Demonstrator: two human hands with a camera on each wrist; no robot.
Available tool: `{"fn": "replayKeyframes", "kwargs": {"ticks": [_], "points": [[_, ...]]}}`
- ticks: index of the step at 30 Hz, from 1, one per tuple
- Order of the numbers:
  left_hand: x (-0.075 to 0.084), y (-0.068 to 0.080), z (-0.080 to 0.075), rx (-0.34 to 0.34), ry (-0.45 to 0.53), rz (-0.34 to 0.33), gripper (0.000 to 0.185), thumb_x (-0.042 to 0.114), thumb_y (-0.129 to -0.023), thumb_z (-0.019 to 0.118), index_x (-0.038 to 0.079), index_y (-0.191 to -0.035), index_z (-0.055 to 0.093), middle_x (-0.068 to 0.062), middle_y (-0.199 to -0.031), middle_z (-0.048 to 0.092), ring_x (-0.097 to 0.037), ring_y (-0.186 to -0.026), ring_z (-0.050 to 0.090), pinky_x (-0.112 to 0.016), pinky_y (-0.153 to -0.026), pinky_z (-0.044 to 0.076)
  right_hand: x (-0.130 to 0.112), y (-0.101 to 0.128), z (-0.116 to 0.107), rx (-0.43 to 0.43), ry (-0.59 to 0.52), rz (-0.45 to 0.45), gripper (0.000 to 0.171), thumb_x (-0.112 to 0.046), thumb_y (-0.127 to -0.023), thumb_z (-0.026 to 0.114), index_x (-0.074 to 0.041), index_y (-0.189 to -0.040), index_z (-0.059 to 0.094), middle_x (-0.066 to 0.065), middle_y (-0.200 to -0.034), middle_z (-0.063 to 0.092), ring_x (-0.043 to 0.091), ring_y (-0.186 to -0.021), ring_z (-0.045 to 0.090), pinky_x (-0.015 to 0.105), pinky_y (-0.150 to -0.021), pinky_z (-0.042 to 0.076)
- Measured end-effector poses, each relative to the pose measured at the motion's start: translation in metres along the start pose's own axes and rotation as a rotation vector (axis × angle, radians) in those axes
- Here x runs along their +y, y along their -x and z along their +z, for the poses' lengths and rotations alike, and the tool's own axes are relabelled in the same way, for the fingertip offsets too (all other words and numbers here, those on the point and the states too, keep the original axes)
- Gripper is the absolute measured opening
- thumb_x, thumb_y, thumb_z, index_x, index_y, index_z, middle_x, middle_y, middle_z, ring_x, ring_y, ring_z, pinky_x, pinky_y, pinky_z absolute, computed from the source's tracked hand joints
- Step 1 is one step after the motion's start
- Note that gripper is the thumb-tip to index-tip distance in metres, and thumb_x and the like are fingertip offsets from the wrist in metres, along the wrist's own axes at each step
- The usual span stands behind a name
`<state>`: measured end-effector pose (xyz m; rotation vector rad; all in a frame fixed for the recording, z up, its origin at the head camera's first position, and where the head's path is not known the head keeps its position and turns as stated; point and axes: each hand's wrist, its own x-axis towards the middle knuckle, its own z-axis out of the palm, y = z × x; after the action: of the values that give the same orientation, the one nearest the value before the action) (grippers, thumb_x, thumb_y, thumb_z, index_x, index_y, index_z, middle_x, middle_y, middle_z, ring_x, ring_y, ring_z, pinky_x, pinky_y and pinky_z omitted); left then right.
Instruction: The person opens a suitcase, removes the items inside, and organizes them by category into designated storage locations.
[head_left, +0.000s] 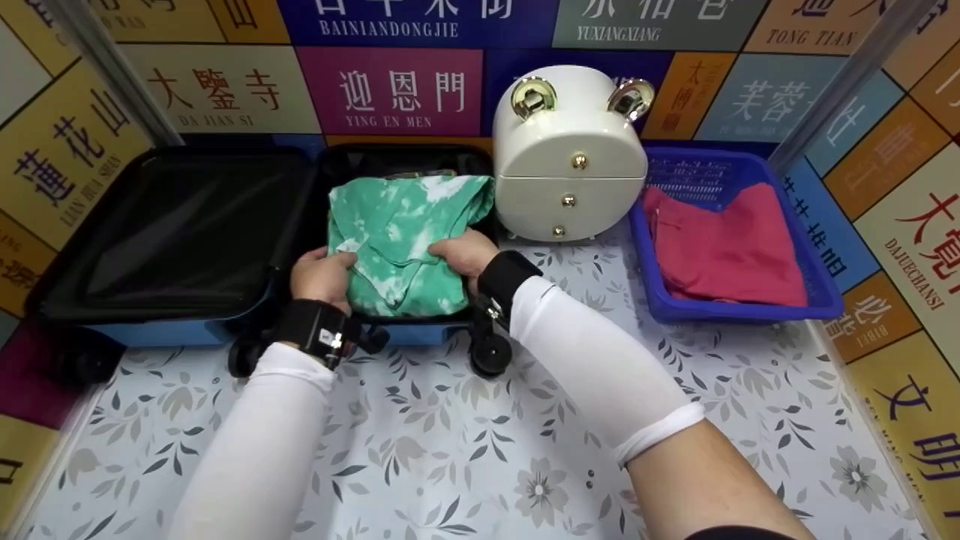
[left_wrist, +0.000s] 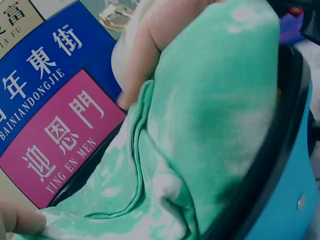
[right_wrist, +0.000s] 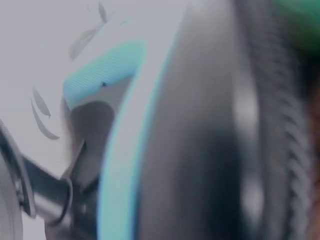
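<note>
from the head view, both hands are down in the right half of the open blue suitcase (head_left: pixel 187 330), which lies flat on the flower-patterned desk (head_left: pixel 465 450). the left hand (head_left: pixel 322 276) grips the near left edge of a folded green tie-dye garment (head_left: pixel 405 240), fingers curled over the cloth; the right hand (head_left: pixel 466 253) holds the near right edge the same way. the garment sits inside the black-lined compartment. a white jewellery box (head_left: pixel 568 157) stands just beside the case, and a blue basket (head_left: pixel 817 292) with a red garment (head_left: pixel 724 247) sits to the right.

the left wrist view shows the green cloth bunched against the case's black rim, with a fingertip (left_wrist: pixel 20 220) touching its lower fold.

the right wrist view is blurred: only the blue shell and a wheel strut show, no fingers.

i'd judge the step to be settling the garment into the case. next seems to call for pressing it flat within the rim, then letting go without dragging the folds loose.
</note>
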<state>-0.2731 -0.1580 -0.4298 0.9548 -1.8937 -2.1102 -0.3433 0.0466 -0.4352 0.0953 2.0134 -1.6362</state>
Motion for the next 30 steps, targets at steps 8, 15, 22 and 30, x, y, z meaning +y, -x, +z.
{"fn": "replayKeyframes", "kwargs": {"ticks": [8,15,22,30], "points": [[0.003,-0.005,-0.006,-0.076,-0.053,-0.028,0.087,0.017,-0.095,0.077,-0.002,-0.165,0.029,-0.015,-0.168,0.037,-0.026,-0.141,0.05,-0.027,-0.115,0.046,-0.001,0.002,-0.004,0.019,0.028,-0.17,0.086,-0.005,-0.097,0.063,-0.013,-0.171,0.021,0.015,-0.168,0.041,0.026,-0.132,0.053,0.028,-0.097,0.044],[0.007,-0.01,-0.005,-0.19,0.019,0.001,0.042,0.008,-0.092,0.071,0.0,-0.131,0.057,-0.004,-0.122,0.058,-0.014,-0.089,0.057,-0.024,-0.08,0.053,-0.013,0.01,-0.019,-0.033,-0.003,-0.299,0.081,-0.006,-0.099,0.061,-0.01,-0.17,0.022,0.017,-0.167,0.041,0.029,-0.152,0.044,0.032,-0.122,0.038],[0.014,-0.003,0.005,-0.461,0.422,0.07,0.064,-0.007,-0.101,0.048,0.011,-0.161,0.035,-0.003,-0.157,0.045,-0.017,-0.136,0.048,-0.026,-0.115,0.043,-0.036,0.033,-0.042,0.02,0.005,-0.439,0.067,-0.008,-0.098,0.064,-0.001,-0.16,0.04,0.022,-0.151,0.055,0.026,-0.134,0.055,0.028,-0.112,0.044],[0.031,0.024,0.022,-0.511,0.34,0.363,0.078,-0.014,-0.092,0.051,0.006,-0.163,0.027,-0.01,-0.162,0.043,-0.02,-0.143,0.048,-0.026,-0.12,0.04,-0.056,0.067,-0.076,-0.003,-0.178,-0.389,0.032,-0.014,-0.102,0.065,-0.005,-0.131,0.058,0.002,-0.107,0.071,0.013,-0.097,0.07,0.025,-0.09,0.057]]}}
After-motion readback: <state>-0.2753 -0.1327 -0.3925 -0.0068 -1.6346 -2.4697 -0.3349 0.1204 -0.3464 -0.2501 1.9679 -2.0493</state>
